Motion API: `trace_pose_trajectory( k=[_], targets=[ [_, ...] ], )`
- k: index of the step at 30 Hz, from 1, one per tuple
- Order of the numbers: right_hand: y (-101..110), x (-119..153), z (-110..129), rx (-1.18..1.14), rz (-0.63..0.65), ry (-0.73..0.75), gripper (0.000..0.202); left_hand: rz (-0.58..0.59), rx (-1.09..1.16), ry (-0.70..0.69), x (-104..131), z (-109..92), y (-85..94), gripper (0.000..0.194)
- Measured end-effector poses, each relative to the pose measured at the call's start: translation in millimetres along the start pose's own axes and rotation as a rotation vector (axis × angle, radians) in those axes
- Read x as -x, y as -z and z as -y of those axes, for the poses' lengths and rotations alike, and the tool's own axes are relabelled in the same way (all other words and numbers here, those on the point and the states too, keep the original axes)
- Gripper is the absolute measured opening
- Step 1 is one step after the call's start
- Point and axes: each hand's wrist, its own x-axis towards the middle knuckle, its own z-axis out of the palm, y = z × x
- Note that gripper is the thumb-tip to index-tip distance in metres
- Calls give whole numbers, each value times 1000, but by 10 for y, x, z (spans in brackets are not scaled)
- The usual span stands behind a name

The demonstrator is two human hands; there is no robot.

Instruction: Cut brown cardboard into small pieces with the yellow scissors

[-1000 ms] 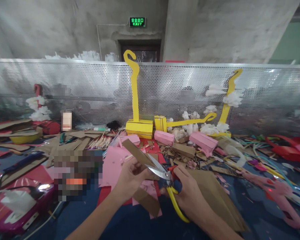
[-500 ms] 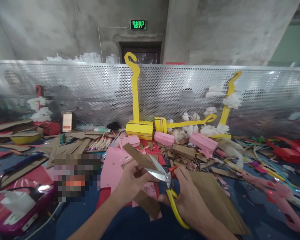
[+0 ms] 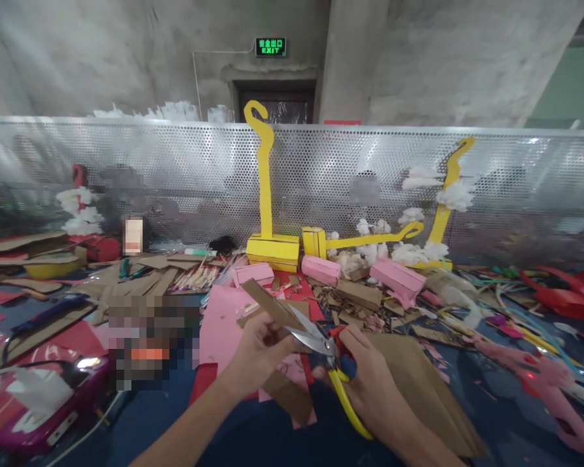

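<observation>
My left hand (image 3: 250,360) pinches a narrow brown cardboard strip (image 3: 268,302), which slants up to the left from my fingers. Scissors (image 3: 316,340) with one red and one yellow handle are gripped in my right hand (image 3: 370,383). Their parted blades lie at the strip, close to my left fingertips; whether the edges touch it I cannot tell. Below my hands another cardboard piece (image 3: 289,397) rests over pink paper (image 3: 219,324). Brown cardboard sheets (image 3: 413,383) lie beside my right hand.
Yellow cardboard shapes with hooked necks (image 3: 265,188) stand along a perforated metal screen (image 3: 199,168). Pink boxes (image 3: 321,270) and cardboard scraps (image 3: 348,301) lie before them. At right is a pink glue gun (image 3: 535,376); at left, a purple box with tissue (image 3: 48,421).
The scissors' blades have drawn slightly closer together and the yellow handle has shifted a little right. My left hand still holds the strip in nearly the same place.
</observation>
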Motion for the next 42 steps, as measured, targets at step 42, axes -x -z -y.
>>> trace_pose_trajectory(
  k=[42],
  targets=[
    [49, -32, -51, 143, -25, -47, 28, -107, -60, -59, 8, 84, -5, 25]
  ],
)
